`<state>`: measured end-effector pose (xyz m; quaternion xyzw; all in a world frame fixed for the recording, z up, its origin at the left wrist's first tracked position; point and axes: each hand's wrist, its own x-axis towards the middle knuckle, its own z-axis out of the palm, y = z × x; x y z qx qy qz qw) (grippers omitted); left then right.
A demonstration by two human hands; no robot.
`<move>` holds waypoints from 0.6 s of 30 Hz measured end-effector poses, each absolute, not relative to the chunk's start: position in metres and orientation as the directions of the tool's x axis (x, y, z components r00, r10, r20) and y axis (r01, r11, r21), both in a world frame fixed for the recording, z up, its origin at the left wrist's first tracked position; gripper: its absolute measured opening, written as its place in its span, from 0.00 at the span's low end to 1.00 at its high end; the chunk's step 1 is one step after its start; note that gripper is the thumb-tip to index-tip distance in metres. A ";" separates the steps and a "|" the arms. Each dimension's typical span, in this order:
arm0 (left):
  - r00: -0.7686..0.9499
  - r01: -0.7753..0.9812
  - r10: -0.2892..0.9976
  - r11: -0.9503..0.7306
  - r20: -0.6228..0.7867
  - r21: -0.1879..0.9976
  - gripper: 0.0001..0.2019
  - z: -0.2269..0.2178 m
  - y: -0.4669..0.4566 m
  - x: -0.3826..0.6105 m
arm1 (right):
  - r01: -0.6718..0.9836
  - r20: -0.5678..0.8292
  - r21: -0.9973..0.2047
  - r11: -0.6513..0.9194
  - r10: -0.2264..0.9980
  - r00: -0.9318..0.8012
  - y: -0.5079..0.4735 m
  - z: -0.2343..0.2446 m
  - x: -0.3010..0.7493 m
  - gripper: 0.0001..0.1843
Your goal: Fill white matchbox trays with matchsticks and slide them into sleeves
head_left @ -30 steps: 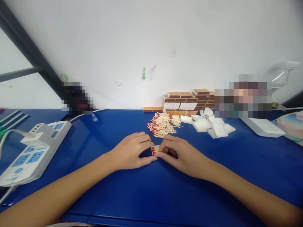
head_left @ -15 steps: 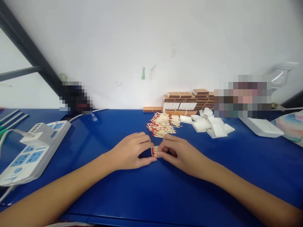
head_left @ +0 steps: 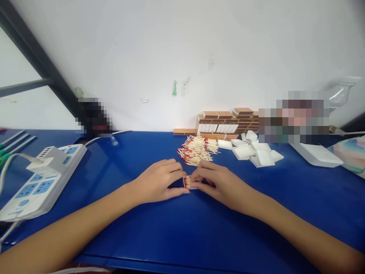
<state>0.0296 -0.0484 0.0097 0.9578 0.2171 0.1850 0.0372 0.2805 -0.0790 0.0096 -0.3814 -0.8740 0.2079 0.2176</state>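
A small white matchbox tray (head_left: 186,182) with red-headed matches in it lies on the blue table between my hands. My left hand (head_left: 159,180) grips the tray's left end between thumb and forefinger. Over the tray's right part, the bent fingers of my right hand (head_left: 213,182) press together at the matches inside; how many they pinch is hidden. Just beyond my hands is a loose heap of matches (head_left: 196,152), most of the red heads pointing left. White empty trays (head_left: 255,150) lie piled to the right of the heap.
Stacked brown matchboxes (head_left: 218,125) stand against the wall at the back. A white power strip (head_left: 42,186) with a plugged-in adapter is on the left. A white box-like object (head_left: 316,154) and a colourful pouch (head_left: 350,152) lie at the right. Two areas are pixelated.
The view has shifted slightly. My left hand still steadies the tray, and my right fingers have moved only a little over the matches in it.
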 end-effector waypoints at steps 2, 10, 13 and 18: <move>0.840 0.401 0.428 -0.904 0.333 0.149 0.19 0.010 -0.049 0.030 | 0.545 0.231 -0.541 0.640 0.737 -0.636 -0.079 0.011 0.281 0.07; 0.846 0.391 0.423 -0.906 0.324 0.163 0.17 0.010 -0.049 0.031 | 0.539 0.234 -0.468 0.700 0.686 -0.688 -0.076 0.006 0.280 0.11; 0.850 0.393 0.422 -0.906 0.314 0.155 0.17 0.011 -0.049 0.031 | 0.547 0.258 -0.390 0.740 0.659 -0.707 -0.075 0.002 0.278 0.11; 0.849 0.419 0.444 -0.896 0.286 0.146 0.18 0.012 -0.049 0.030 | 0.590 0.285 -0.227 0.775 0.632 -0.721 -0.074 -0.001 0.276 0.10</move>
